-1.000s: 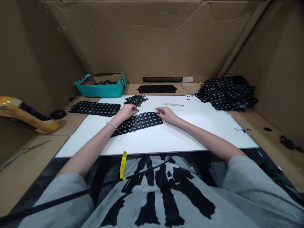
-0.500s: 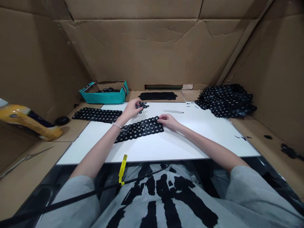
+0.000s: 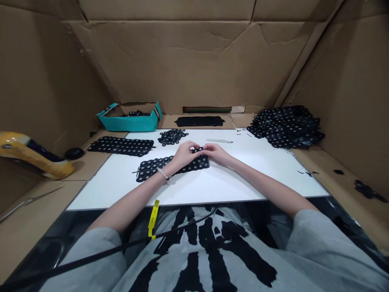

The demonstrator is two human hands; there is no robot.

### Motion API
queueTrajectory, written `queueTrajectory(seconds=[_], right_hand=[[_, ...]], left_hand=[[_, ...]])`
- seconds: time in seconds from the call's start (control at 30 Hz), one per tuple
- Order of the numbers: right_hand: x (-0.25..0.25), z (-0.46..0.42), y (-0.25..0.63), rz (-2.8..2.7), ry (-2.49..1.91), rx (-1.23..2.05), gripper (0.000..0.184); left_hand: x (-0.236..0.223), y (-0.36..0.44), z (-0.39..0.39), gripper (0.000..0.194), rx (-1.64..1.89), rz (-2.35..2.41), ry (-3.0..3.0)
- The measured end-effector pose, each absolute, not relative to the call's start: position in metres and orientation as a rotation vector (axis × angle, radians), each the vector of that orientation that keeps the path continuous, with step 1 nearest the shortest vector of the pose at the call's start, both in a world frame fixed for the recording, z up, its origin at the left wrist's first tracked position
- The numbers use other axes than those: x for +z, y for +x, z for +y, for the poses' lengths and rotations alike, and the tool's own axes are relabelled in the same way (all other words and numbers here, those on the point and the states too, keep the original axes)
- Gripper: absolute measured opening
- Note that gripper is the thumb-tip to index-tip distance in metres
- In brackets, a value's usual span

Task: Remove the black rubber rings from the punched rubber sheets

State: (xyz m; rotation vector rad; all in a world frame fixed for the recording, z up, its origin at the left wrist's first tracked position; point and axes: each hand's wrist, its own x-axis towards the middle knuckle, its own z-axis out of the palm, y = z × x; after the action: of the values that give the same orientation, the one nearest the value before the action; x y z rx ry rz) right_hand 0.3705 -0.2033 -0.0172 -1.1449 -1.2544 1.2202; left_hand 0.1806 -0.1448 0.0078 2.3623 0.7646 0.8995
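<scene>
A black sheet with rows of pale round spots (image 3: 150, 167) lies slantwise on the white board (image 3: 249, 178). At its far right corner my left hand (image 3: 187, 154) and my right hand (image 3: 216, 153) meet, fingertips almost touching. My right hand pinches the sheet's edge there. The left fingers are closed together; what they grip is too small to make out. My left forearm covers part of the sheet. Just beyond the left hand sits a pile of small black rings (image 3: 172, 137).
A teal box (image 3: 130, 123) holds more black pieces. Similar sheets lie at left (image 3: 121, 146) and at the back (image 3: 199, 121), with a heap of sheets (image 3: 285, 127) at right. A pale pen-like tool (image 3: 219, 140), tweezers (image 3: 30, 200) and a yellow-and-dark handled object (image 3: 51, 162) lie around.
My left hand went from the sheet to the ring pile, then came back to the sheet's far right corner beside my right hand. My right hand has stayed at that corner.
</scene>
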Motion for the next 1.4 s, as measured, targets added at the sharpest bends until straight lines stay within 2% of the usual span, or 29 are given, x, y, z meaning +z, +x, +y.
queueTrajectory(seconds=[0.27,0.37,0.43,0.53,0.7,0.8,0.9,0.97,1.27,1.4], right_hand=[[-0.018,-0.203,0.37,-1.427,-1.183,1.135,0.038],[-0.02,-0.201,0.371,-1.411,-1.225,1.069,0.034],[-0.021,-0.2,0.371,-1.386,-1.27,1.08,0.032],[-0.019,-0.201,0.371,-1.332,-1.301,1.14,0.028],[-0.01,-0.197,0.368,-1.319,-1.391,1.136,0.028],[-0.007,-0.192,0.369,-1.488,-1.431,1.148,0.03],[-0.006,-0.19,0.369,-1.495,-1.356,1.164,0.032],[-0.006,-0.191,0.369,-1.445,-1.284,1.189,0.034],[-0.011,-0.197,0.37,-1.494,-1.276,1.113,0.044],[-0.016,-0.194,0.371,-1.489,-1.319,1.061,0.039]], left_hand=[[-0.002,0.179,-0.134,0.025,0.824,0.708,2.147],[0.0,0.174,-0.115,0.023,0.857,0.954,1.905],[0.005,0.163,-0.093,0.025,1.037,1.201,1.803],[0.012,0.14,-0.058,0.027,1.187,1.361,2.032],[0.012,0.122,-0.038,0.033,1.077,1.525,2.471],[0.014,0.132,-0.053,0.034,1.032,1.361,2.54],[0.02,0.149,-0.077,0.028,0.702,0.975,2.54],[0.021,0.16,-0.094,0.032,0.51,0.815,2.507],[0.001,0.177,-0.121,0.028,0.617,0.747,2.333],[0.005,0.163,-0.092,0.03,0.813,1.038,2.2]])
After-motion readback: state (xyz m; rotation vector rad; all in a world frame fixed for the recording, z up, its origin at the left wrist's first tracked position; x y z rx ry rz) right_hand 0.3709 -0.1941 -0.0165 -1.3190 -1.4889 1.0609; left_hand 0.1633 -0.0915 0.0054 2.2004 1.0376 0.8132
